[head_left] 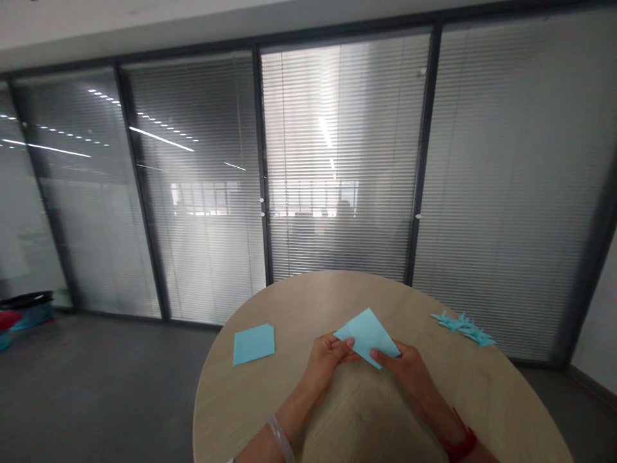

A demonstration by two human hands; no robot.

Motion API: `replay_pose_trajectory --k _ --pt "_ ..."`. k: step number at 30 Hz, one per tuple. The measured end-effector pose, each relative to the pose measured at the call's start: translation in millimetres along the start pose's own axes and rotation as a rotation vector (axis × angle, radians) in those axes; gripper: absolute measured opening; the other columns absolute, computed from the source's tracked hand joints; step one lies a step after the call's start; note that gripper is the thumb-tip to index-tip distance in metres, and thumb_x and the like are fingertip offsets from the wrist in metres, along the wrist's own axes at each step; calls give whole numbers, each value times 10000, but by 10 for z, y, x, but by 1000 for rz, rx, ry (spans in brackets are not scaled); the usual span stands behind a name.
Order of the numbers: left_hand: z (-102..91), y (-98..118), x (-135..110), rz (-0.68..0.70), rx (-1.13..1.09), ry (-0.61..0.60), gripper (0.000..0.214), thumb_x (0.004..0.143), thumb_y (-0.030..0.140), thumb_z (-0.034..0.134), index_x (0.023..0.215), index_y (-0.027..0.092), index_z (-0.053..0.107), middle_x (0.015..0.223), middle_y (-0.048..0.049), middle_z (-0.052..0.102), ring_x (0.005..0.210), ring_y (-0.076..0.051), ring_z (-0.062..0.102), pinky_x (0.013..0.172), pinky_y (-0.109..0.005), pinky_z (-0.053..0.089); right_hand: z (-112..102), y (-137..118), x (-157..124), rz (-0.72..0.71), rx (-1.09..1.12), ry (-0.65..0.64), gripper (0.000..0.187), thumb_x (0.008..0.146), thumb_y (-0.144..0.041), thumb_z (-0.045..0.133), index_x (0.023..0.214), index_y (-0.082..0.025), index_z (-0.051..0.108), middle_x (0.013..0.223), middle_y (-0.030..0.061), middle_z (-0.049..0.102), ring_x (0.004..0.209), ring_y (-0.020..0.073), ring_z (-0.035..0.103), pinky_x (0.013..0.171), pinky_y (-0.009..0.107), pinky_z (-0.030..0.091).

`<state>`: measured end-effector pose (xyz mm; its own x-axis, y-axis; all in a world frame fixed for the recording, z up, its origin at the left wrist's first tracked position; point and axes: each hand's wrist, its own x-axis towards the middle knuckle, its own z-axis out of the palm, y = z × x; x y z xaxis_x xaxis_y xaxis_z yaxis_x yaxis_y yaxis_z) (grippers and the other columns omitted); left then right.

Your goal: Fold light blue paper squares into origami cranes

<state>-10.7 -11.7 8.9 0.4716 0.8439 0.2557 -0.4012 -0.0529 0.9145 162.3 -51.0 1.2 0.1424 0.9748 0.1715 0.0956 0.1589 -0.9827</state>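
Observation:
A light-blue sheet of paper (369, 335) is held between my two hands above the round table, one corner pointing away from me. My left hand (329, 355) pinches its left side, thumb on top and fingers beneath. On the right side, my right hand (402, 361) grips it with the thumb lying over the near edge; its other fingers are mostly hidden under the paper. To the left lies a stack of blue paper sheets (254, 344). Over on the right rests a pile of small folded blue paper pieces (463, 326).
The wooden table (250, 411) has a curved edge around the work. Behind it stands a glass partition with blinds (342, 161) and dark frames. On the floor at far left are a black-rimmed blue bin (33, 312) and a red-and-blue object (7, 325).

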Motion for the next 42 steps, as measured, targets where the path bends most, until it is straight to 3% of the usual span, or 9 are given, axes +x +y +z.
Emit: replay_pose_trajectory --k 4,12,18,25,32,42 --pt "0 -11 -3 -1 9 30 339 707 440 728 819 120 725 795 -80 730 763 -228 678 839 -367 513 4 1 -5 -18 8 2 438 632 -463 732 858 -88 736 775 88 730 696 242 642 646 316 498" --pt "-69 -35 37 -13 19 231 399 593 481 791 685 105 692 740 -89 725 713 -232 682 765 -365 543 12 19 -7 4 31 14 464 621 -449 737 885 -68 734 771 99 727 691 249 636 639 324 491" --pt "-21 4 24 15 73 225 496 690 601 652 722 107 685 690 -95 720 653 -252 691 719 -400 555 10 10 12 -12 -16 17 451 615 -477 730 841 -87 740 719 62 709 656 221 610 620 294 470" --pt "-49 -34 43 -22 65 240 602 699 684 575 733 92 682 720 -128 728 641 -260 693 704 -410 557 3 51 31 -18 -28 7 445 605 -486 727 812 -93 738 694 50 697 639 216 600 610 289 462" --pt "-19 -110 50 -101 133 211 537 556 600 749 686 82 692 650 -96 713 606 -237 670 667 -371 556 31 58 22 14 3 -14 484 604 -491 718 855 -77 734 741 94 718 677 251 628 634 320 479" --pt "-27 -98 39 -25 200 180 464 612 566 725 679 108 701 654 -64 712 605 -206 660 655 -325 542 32 45 17 10 -14 -40 449 615 -479 717 829 -84 725 720 77 710 654 232 616 616 301 471"
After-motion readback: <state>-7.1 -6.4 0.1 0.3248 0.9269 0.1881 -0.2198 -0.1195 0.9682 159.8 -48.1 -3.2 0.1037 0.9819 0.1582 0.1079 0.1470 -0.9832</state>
